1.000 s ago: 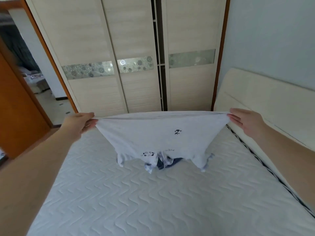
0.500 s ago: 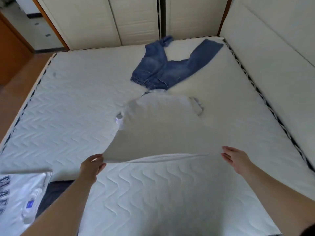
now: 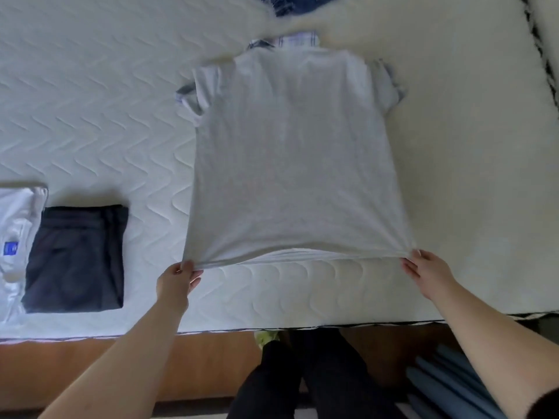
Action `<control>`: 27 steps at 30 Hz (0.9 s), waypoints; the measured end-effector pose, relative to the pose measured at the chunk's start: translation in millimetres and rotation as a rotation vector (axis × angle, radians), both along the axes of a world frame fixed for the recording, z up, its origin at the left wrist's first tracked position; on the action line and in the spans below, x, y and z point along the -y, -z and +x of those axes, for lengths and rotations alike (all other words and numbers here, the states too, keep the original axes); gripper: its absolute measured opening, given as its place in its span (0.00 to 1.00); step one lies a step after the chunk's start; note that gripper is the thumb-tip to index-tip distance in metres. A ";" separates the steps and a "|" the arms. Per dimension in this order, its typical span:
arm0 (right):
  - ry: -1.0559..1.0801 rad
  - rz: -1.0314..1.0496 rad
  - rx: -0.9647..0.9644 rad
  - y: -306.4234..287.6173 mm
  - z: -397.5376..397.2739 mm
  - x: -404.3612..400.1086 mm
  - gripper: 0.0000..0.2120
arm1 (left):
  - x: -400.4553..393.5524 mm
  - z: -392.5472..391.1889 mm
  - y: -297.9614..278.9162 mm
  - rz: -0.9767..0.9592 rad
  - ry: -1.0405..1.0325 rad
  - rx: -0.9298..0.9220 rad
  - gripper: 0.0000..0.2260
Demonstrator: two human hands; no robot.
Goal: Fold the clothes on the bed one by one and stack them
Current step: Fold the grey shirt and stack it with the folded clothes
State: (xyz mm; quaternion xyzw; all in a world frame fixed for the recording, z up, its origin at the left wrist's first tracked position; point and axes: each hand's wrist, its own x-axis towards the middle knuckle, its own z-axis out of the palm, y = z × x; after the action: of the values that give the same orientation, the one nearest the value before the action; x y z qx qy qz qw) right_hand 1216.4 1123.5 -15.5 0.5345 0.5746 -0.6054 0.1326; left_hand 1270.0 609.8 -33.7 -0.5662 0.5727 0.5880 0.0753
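Note:
A light grey short-sleeved shirt (image 3: 290,152) lies spread on the white quilted mattress (image 3: 99,122), collar away from me and hem toward me. My left hand (image 3: 177,281) pinches the hem's left corner. My right hand (image 3: 426,272) pinches the right corner, and the hem is stretched taut between them, slightly lifted off the mattress. At the near left lie folded dark trousers (image 3: 75,258) and, beside them, a folded white shirt with a blue tag (image 3: 15,234). Blue jeans (image 3: 299,3) show at the top edge.
The mattress edge (image 3: 211,329) runs just below my hands, with a wooden bed frame (image 3: 121,367) under it. My dark-clad legs (image 3: 302,382) stand against the frame. Dark-striped piping marks the bed's right side (image 3: 541,43). Blue fabric (image 3: 447,385) lies at the lower right.
The shirt came down from being held up in the air to lying flat on the mattress. Both hands kept hold of the hem and drew it toward the near edge. My view tilted downward.

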 end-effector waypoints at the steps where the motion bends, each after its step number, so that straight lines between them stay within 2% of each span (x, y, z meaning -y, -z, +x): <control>1: 0.011 0.008 0.001 7.1 7.3 -0.2 0.18 | 1.4 8.0 5.0 0.005 0.000 0.009 0.06; 11: -0.087 0.130 0.083 59.9 74.0 -14.7 0.17 | 22.7 68.8 51.0 -0.027 0.072 0.142 0.12; 18: -0.325 0.407 0.222 80.7 114.2 -26.6 0.19 | 15.2 111.4 67.7 -0.051 0.159 0.195 0.11; 27: -0.337 0.498 0.316 87.9 127.6 -23.8 0.19 | 33.7 131.9 82.3 -0.210 0.308 0.341 0.14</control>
State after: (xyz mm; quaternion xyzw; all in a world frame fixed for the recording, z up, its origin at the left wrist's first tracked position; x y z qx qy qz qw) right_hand 1344.0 1147.3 -103.3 0.5353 0.7575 -0.3256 0.1834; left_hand 1401.9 576.1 -116.0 -0.5680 0.6893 0.4026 0.2003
